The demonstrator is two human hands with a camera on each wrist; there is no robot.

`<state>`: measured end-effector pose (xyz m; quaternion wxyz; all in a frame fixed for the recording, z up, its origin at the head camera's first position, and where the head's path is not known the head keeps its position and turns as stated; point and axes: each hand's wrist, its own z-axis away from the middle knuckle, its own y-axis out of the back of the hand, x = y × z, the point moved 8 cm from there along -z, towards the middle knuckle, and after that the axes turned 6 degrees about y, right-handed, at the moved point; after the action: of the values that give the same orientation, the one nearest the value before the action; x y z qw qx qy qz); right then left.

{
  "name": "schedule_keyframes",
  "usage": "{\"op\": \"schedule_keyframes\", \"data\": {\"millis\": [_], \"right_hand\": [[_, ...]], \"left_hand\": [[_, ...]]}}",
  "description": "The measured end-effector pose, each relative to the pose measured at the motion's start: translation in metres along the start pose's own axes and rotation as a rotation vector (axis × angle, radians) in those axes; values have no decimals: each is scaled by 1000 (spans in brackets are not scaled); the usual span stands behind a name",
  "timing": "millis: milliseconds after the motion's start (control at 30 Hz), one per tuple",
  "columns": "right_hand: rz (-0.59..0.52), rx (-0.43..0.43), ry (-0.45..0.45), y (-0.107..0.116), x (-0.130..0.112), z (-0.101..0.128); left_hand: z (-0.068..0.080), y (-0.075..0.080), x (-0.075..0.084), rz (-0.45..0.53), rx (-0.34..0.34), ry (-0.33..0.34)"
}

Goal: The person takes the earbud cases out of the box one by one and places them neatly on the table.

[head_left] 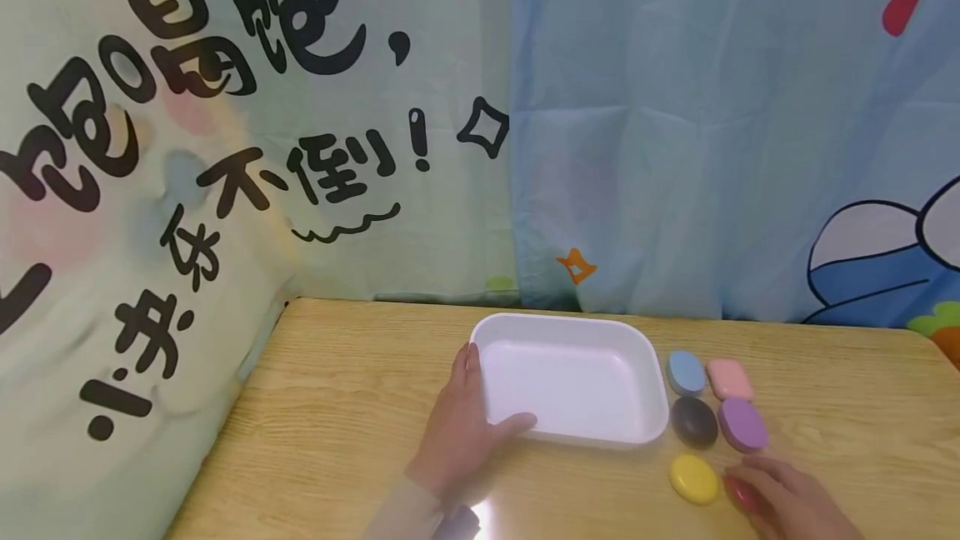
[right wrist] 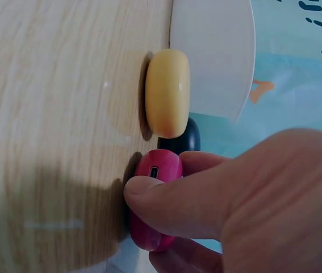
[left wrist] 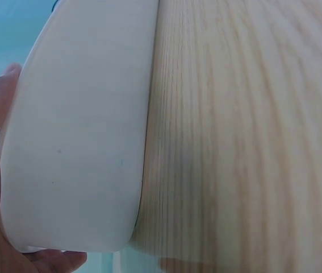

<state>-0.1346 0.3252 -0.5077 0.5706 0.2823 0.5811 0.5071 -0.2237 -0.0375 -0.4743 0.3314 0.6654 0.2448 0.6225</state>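
My left hand (head_left: 468, 423) grips the left end of a white rectangular tray (head_left: 570, 440), with the thumb over its front rim and the fingers along its left side. In the left wrist view, the tray's smooth side wall (left wrist: 81, 131) fills much of the picture. Down at the right, my right hand (head_left: 795, 498) pinches a small rounded magenta case (right wrist: 169, 164) with a slot like a charging port. The case is at the tabletop, beside a yellow rounded case (head_left: 693, 479). Behind them sit black (head_left: 694, 422), purple (head_left: 743, 425), light blue (head_left: 686, 372) and pink cases (head_left: 729, 379).
The wooden table (head_left: 337, 407) runs back to a printed blue and green curtain (head_left: 637, 123). Another stretch of curtain hangs along the table's left edge. The small cases stand close together, just right of the tray.
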Motion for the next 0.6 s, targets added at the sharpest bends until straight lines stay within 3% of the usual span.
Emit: {"op": "schedule_keyframes", "data": {"millis": [233,467,600], "right_hand": [[-4,17,13,-5,2,4],[-63,-83,-62,-5,4,2],[-72,-81,-56,-5,8,3]], "left_hand": [[1,0,-2,6,1,11],[2,1,-1,20,6,8],[2,0,-2,46,-4,22]]}}
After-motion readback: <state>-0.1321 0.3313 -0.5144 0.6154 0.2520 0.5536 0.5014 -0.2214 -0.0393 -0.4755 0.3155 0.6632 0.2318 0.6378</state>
